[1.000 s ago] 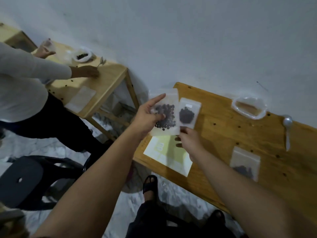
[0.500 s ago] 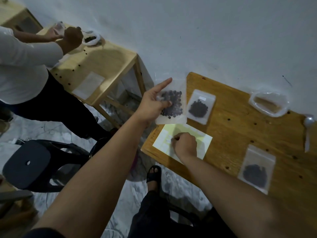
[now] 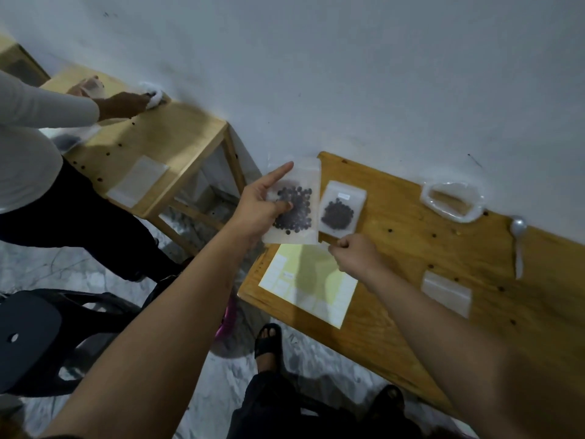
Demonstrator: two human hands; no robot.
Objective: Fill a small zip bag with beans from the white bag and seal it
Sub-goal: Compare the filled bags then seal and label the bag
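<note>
My left hand [image 3: 256, 210] holds up a small zip bag [image 3: 297, 201] with dark beans in it, over the table's left end, forefinger pointing outward. My right hand [image 3: 356, 253] hovers just below the bag's lower right corner, thumb and forefinger pinched on a small pale label that barely shows. Under it lies a yellow label sheet [image 3: 310, 280]. A second bean-filled zip bag [image 3: 340, 210] with a label lies flat on the wooden table [image 3: 411, 236]. The white bag [image 3: 452, 201] stands open by the wall.
A plastic spoon [image 3: 519, 245] and another small zip bag [image 3: 446, 293] lie to the right. Loose beans dot the tabletop. Another person in a white sleeve [image 3: 38, 109] works at a second table [image 3: 164, 144] on the left. A black chair [image 3: 38, 331] stands near my feet.
My right hand has lifted off the yellow label sheet with its fingers pinched and risen toward the held bag's lower corner. My left hand keeps holding the bag up.
</note>
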